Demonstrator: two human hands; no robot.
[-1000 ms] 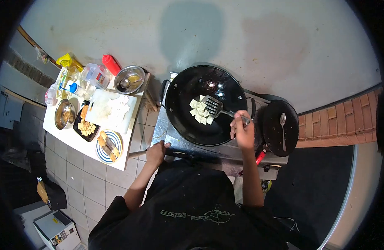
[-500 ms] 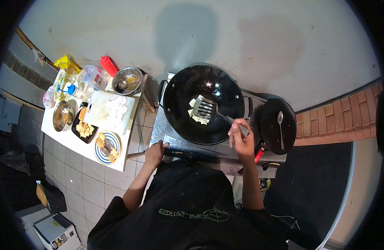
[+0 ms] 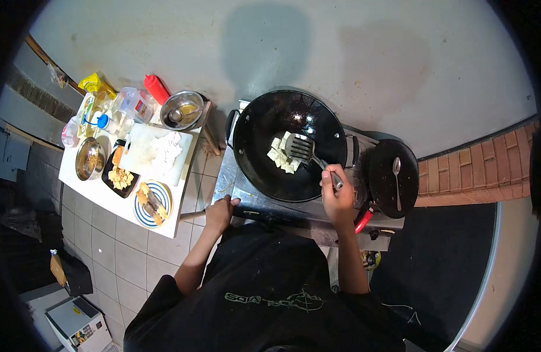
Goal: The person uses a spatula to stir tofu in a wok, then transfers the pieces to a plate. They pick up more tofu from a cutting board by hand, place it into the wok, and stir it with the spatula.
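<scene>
My right hand (image 3: 337,193) is closed round the handle of a slotted metal spatula (image 3: 300,148). The spatula's head is inside a large black wok (image 3: 259,176), over the right side of a small heap of pale, tofu-like cubes (image 3: 277,154) and partly covering them. At the front left edge of the metal stove (image 3: 228,186), my left hand (image 3: 220,212) rests with its thumb apart from the fingers and nothing visible in it. The wok sits on this stove.
Right of the wok, a black pan (image 3: 383,179) with a red handle carries a metal spoon (image 3: 396,182). A white table (image 3: 109,204) at left bears a cutting board (image 3: 140,154), a striped plate (image 3: 167,193) with food, a steel bowl (image 3: 194,120) and a red bottle (image 3: 156,88).
The spatula's head has shifted right, uncovering more of the pale cubes. My right hand has moved slightly left and up. My left hand stays at the stove edge.
</scene>
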